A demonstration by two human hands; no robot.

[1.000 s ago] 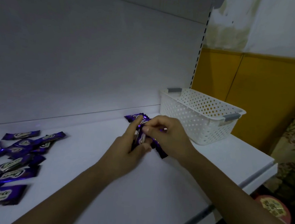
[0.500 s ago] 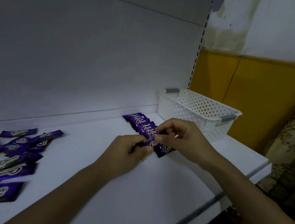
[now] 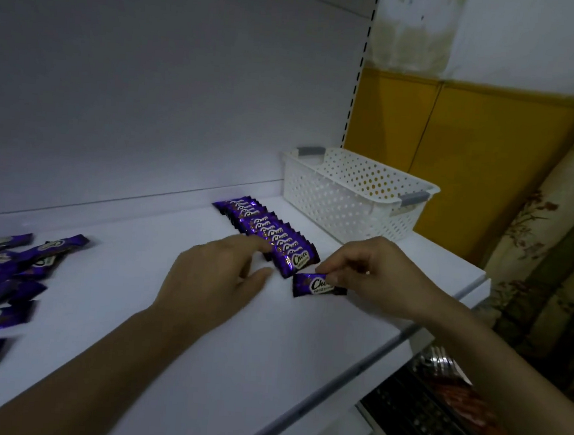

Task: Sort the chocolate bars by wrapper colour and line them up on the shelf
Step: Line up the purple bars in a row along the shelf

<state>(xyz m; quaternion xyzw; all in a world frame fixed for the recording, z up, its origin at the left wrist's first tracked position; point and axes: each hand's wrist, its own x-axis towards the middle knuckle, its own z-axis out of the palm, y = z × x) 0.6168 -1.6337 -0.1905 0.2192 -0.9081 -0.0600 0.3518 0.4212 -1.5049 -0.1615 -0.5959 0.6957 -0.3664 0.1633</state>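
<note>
Along the back edge of the shelf [image 3: 198, 365], near its right end: a white plastic basket [image 3: 342, 201], rectangular, with walls pierced all over by round holes and grey handles [image 3: 414, 200] on its short ends. Shelf surface smooth, matte white, lit dimly and bluish. Plain pale back panel [image 3: 151, 86] behind it; a slotted upright [image 3: 359, 68] runs up at the panel's right side. Room beyond the right edge: yellow panelling [image 3: 473, 146] under stained white plaster, and a curtain [image 3: 550, 255] with a faded floral print.

Row of bars [image 3: 267, 233] just left of the basket, running from the back edge toward the front. Glossy purple wrappers with crimped ends, overlapped like shingles, white lettering up.

Left hand [image 3: 215, 277] low over the shelf, fingers loose and slightly spread, gripping nothing; its forefinger reaches to the near end of the row.

Right hand [image 3: 373, 275] pinches a single bar [image 3: 314, 284] by its right end between thumb and forefinger, other fingers curled. This bar sits just in front of the row's nearest bar, lettering up; cannot tell whether it rests on the shelf or whether the two touch.

Loose bars [image 3: 6, 270], same purple foil, lie scattered and overlapping at the left edge, well apart from the row.
</note>
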